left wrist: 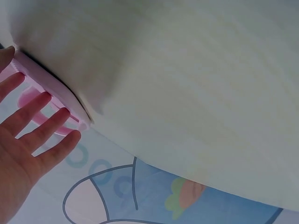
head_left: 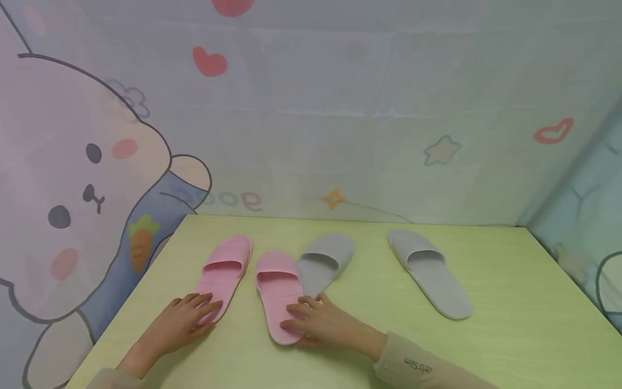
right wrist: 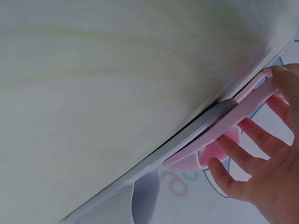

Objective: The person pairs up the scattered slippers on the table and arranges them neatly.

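Note:
Two pink slippers lie side by side, toes pointing away. My left hand [head_left: 178, 325] pinches the heel end of the left pink slipper [head_left: 228, 253], fingers spread over the insole and thumb at its edge. At the other pink slipper [head_left: 277, 263], my right hand [head_left: 332, 326] holds the heel part, with thumb at the edge and fingers over the top. In the right wrist view this pink slipper [right wrist: 250, 102] partly overlaps a grey slipper [right wrist: 205, 120]. The grey slipper's strap [head_left: 334, 246] shows behind it; part of its sole is hidden.
A second grey slipper [head_left: 439, 275] lies apart on the right, angled with its toe to the far left. The pale yellow-green table [head_left: 515, 302] ends at a hanging cloth backdrop [head_left: 369, 135] printed with hearts, stars and a cartoon bear.

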Available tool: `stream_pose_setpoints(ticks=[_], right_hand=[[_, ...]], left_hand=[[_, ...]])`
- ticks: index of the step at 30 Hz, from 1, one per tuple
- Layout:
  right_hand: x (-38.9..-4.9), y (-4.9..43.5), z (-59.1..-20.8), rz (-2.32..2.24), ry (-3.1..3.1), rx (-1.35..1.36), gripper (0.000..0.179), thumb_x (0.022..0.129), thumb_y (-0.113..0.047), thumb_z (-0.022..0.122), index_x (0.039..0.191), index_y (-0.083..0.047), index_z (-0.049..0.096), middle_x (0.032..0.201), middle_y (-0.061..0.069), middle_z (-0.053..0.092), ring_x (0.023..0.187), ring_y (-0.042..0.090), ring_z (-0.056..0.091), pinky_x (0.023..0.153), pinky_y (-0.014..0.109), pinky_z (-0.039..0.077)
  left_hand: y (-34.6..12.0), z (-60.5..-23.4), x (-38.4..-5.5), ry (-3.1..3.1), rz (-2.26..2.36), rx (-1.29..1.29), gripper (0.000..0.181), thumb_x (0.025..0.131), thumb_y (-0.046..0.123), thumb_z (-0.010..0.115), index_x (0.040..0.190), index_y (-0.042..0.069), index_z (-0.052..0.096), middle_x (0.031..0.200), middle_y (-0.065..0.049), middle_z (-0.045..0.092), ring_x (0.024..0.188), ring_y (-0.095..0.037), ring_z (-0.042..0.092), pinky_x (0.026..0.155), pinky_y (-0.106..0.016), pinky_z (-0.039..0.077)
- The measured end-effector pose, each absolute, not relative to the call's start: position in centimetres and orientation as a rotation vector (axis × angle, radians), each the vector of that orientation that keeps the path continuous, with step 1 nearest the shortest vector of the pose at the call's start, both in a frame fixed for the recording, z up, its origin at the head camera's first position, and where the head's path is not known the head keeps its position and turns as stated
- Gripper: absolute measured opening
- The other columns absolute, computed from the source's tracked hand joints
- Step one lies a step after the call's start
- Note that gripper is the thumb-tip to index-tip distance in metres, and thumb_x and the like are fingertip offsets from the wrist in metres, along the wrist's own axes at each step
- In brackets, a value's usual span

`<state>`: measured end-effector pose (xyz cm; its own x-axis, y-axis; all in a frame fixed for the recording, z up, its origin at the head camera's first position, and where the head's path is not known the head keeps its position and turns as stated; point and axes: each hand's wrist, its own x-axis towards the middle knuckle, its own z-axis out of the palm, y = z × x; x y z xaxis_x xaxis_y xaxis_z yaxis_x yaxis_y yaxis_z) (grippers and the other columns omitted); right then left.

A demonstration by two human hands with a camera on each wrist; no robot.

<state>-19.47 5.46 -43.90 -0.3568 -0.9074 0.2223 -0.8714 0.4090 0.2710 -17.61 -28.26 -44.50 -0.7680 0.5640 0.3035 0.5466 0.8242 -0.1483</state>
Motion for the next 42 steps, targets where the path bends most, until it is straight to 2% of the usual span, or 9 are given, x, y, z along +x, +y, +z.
stream_pose_setpoints(ticks=[12,18,21,28,34,42], right_hand=[[-19.7,5.3,-44.3,-0.2,-2.286,1.518,0.04,0.086,-0.05,0.046,0.123,-0.035,0.049,0.125,-0.005,0.052,0.111,0.018,0.051,0.078,0.031,0.04],[-19.7,4.9,-44.2,-0.174,-2.315,1.525,0.039,0.089,-0.047,0.043,0.125,-0.034,0.047,0.125,-0.004,0.052,0.11,0.018,0.05,0.078,0.031,0.04],[-19.8,4.5,-44.2,-0.149,-2.325,1.523,0.038,0.089,-0.046,0.042,0.125,-0.033,0.046,0.124,-0.004,0.052,0.107,0.016,0.049,0.075,0.03,0.039],[-20.5,3.5,-44.1,-0.116,-2.367,1.513,0.035,0.09,-0.045,0.041,0.122,-0.033,0.048,0.118,-0.005,0.053,0.098,0.014,0.049,0.069,0.026,0.035],[-21.0,2.5,-43.7,-0.116,-2.386,1.511,0.031,0.091,-0.043,0.041,0.119,-0.032,0.049,0.113,-0.005,0.055,0.09,0.014,0.05,0.064,0.024,0.031],[-21.9,1.3,-43.3,-0.138,-2.454,1.475,0.032,0.093,-0.042,0.038,0.121,-0.033,0.048,0.111,-0.005,0.056,0.088,0.015,0.049,0.064,0.023,0.029]], left_hand=[[-28.4,-44.0,-17.1,-2.736,0.078,-0.859,0.048,0.069,0.012,0.068,0.116,0.016,0.058,0.113,-0.011,0.06,0.101,-0.03,0.056,0.07,-0.047,0.047],[-28.3,-44.0,-17.4,-2.745,0.078,-0.867,0.05,0.068,0.009,0.068,0.117,0.015,0.058,0.114,-0.012,0.06,0.102,-0.03,0.055,0.072,-0.048,0.046],[-28.2,-44.1,-17.6,-2.729,0.08,-0.872,0.05,0.068,0.01,0.067,0.117,0.016,0.058,0.113,-0.011,0.06,0.102,-0.029,0.056,0.071,-0.048,0.046],[-27.8,-43.8,-18.4,-2.724,0.043,-0.887,0.044,0.072,0.024,0.068,0.115,0.016,0.06,0.112,-0.011,0.061,0.099,-0.029,0.058,0.065,-0.046,0.047],[-27.7,-43.6,-19.0,-2.76,0.013,-0.879,0.042,0.074,0.024,0.067,0.115,0.016,0.06,0.112,-0.011,0.061,0.099,-0.03,0.058,0.065,-0.047,0.048],[-27.4,-43.3,-19.5,-2.78,-0.021,-0.878,0.041,0.075,0.021,0.066,0.115,0.014,0.06,0.113,-0.013,0.06,0.099,-0.033,0.058,0.065,-0.048,0.049]])
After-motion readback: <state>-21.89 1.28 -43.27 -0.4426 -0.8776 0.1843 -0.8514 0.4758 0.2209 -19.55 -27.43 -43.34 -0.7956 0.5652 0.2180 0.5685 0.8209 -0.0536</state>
